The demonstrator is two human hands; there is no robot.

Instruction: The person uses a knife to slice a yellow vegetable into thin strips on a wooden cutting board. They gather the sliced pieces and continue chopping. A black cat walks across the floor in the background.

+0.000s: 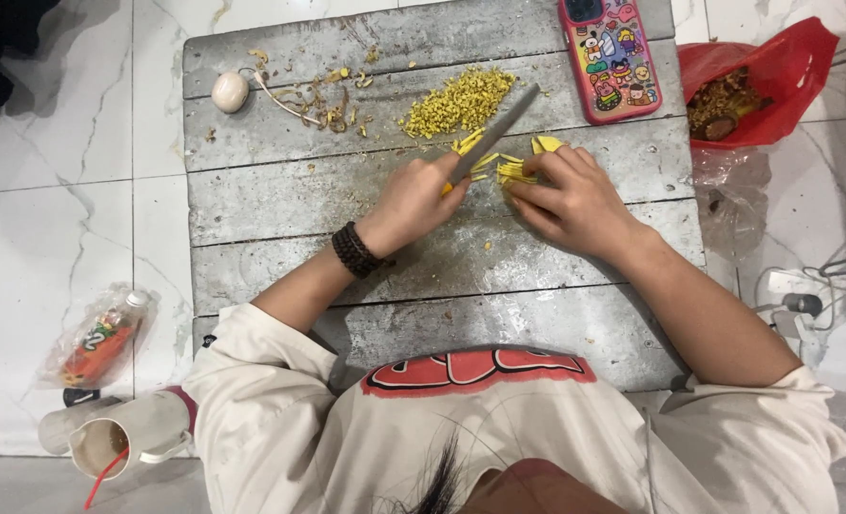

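My left hand (412, 198) is clamped on a knife (492, 136) whose blade slants up and right across yellow strips (511, 169) on the board (280, 200), while my right hand (575, 198) pins them from just right of the blade.

L hand (413, 200) is curling into a closed fist, forearm angling up from lower left, w/ dark beaded bracelet (356, 250) at wrist. R hand (575, 200) is pressing down flat, fingers (537, 176) bunched & bent, forearm running in from lower right.
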